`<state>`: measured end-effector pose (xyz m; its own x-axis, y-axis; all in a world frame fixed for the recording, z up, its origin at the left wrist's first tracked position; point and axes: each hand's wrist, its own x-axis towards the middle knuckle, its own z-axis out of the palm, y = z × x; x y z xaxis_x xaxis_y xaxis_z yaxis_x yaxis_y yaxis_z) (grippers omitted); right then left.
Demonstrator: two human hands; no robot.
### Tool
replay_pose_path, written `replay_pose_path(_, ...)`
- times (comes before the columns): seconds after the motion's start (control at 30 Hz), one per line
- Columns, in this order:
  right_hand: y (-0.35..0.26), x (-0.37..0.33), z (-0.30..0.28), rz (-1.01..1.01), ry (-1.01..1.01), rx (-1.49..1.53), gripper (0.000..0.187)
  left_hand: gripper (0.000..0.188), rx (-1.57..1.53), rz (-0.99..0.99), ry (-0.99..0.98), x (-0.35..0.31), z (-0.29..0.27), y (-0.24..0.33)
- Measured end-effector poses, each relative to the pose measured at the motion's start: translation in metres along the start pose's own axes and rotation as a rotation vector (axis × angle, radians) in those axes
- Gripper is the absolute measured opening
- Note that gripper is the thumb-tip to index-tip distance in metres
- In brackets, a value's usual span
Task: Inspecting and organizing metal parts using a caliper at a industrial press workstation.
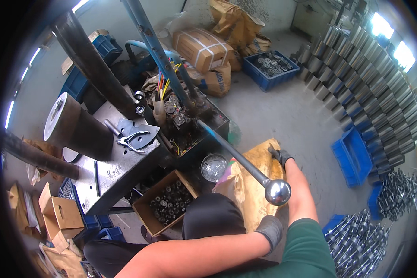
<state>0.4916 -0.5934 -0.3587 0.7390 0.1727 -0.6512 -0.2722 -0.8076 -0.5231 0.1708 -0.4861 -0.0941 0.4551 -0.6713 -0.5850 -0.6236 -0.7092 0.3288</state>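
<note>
A tan paper sack (pixel 251 199) lies beside my knee, its surface creased. My right hand (pixel 280 156), in a dark grey glove, is closed on the sack's far edge. My left hand (pixel 269 233), gloved in grey, reaches across my body and is closed at the sack's near end; its fingertips are partly hidden. Over the sack slants a dark lever (pixel 236 155) tipped with a shiny metal ball (pixel 278 192), close to both hands. What the sack holds, if anything, does not show.
Left stands a metal press table (pixel 111 173) with pliers (pixel 133 140). Below are a carton of small metal parts (pixel 171 201) and a round container (pixel 214 167). Stacked metal cylinders (pixel 361 83), a blue crate (pixel 352 157) and piled shafts (pixel 359 243) line the right.
</note>
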Motion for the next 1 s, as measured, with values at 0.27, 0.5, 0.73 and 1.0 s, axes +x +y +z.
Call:
replay_pose_path(0.27, -0.02, -0.018, -0.004, -0.112, 0.063, 0.237, 0.046, 0.025, -0.032, -0.104, 0.016, 0.002, 0.0, 0.01)
replay_pose_path(0.5, 0.052, -0.125, -0.097, -0.379, 0.21, -0.314, 0.042, 0.027, -0.036, -0.127, 0.097, -0.011, -0.008, -0.01)
replay_pose_path(0.73, 0.086, -0.239, -0.123, -0.523, 0.103, -1.354, 0.029, 0.03, 0.032, -0.344, 0.323, -0.017, -0.03, -0.022)
replay_pose_path(1.0, 0.081, -0.249, -0.053, -0.887, 0.215, -1.264, 0.031, 0.016, -0.43, -0.509, 0.844, -0.041, -0.059, -0.056)
